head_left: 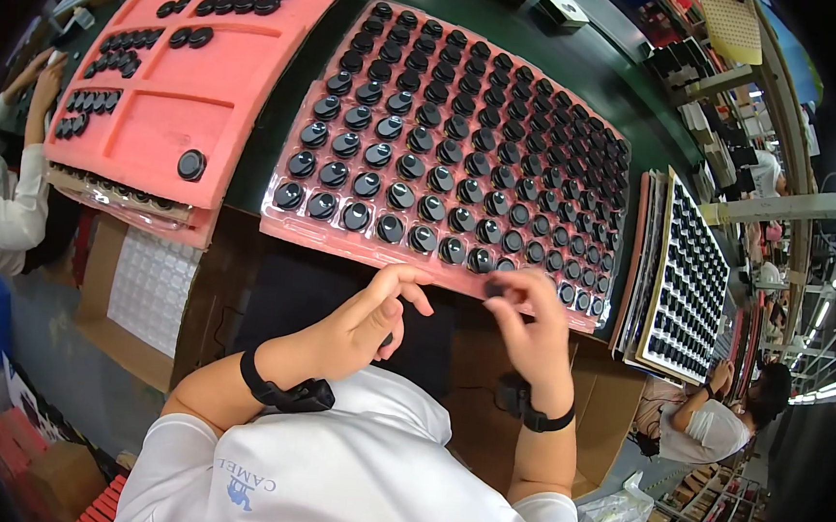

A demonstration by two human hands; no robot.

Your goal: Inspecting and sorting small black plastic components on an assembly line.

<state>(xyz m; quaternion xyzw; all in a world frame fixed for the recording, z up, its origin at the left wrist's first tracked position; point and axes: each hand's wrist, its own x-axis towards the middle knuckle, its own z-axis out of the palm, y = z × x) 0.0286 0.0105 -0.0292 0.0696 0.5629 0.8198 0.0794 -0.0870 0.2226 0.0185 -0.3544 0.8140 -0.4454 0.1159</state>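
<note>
My right hand (537, 329) pinches a small black round part (495, 289) between thumb and fingers, at the near edge of a large tray. This clear plastic tray (295, 221) lies on pink foam and holds rows of black round parts with glossy tops. In front of the tray's near edge is my left hand (368, 314), its index finger reaching forward and the other fingers curled in. Something small and dark shows among those curled fingers; its kind is too hidden to tell.
To the left, a pink foam tray (171, 122) has compartments with groups of black round parts. A stack of trays (674, 279) stands at the right. Small boxes (563, 11) sit on the far green surface. Co-workers are at both sides; an open carton (137, 333) stands below left.
</note>
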